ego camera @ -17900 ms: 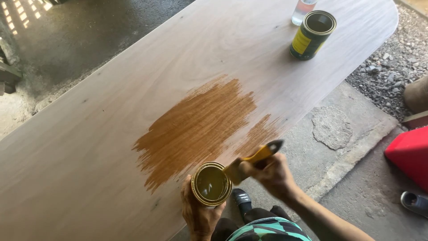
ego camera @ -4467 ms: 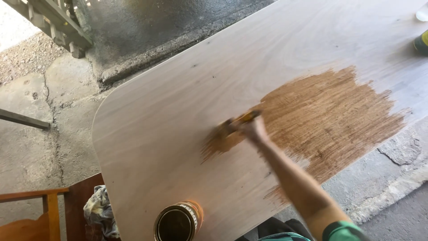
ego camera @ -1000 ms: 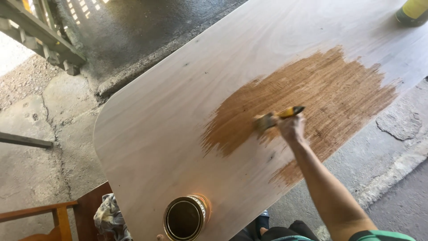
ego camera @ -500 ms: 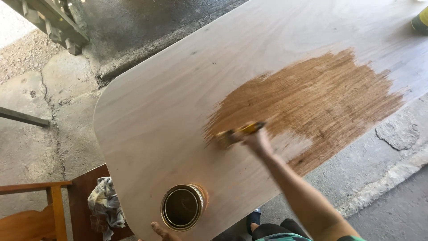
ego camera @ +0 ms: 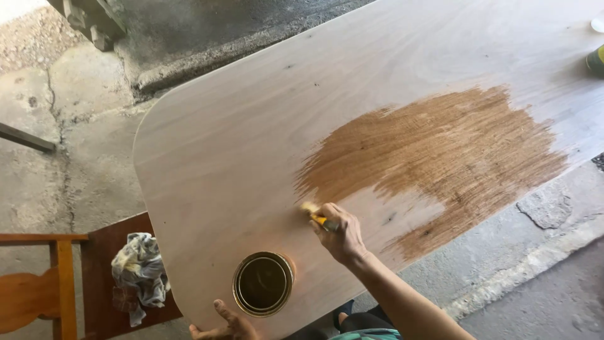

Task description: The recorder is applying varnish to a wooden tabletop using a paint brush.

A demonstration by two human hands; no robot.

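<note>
Brush [ego camera: 313, 213] down on the wood, bristles touching the pale board [ego camera: 239, 157] right at the lower left fringe of the brown stained patch [ego camera: 440, 151]. Only the pale bristle tip and a bit of yellow handle show; the rest is buried in the right hand [ego camera: 340, 234], fingers curled tight around the handle, forearm running off toward the lower right. The stain spreads wide to the right of the brush, streaky along the grain, with a bare tongue of wood just beside the knuckles.

Near the front edge of the board, below and left of the brush, sits the open can [ego camera: 263, 283], dark stain inside, gold rim. The left hand [ego camera: 225, 324] is at the board's edge just beside the can, thumb up on the wood, fingers loosely spread from what shows; most of it is cut off by the frame, holding nothing that I can see.

Off the board to the left, a crumpled rag [ego camera: 138, 271] lies on a wooden chair [ego camera: 56, 283]. Far right edge, a second can [ego camera: 596, 60] barely peeks in. Cracked concrete floor [ego camera: 56, 145] underneath.
</note>
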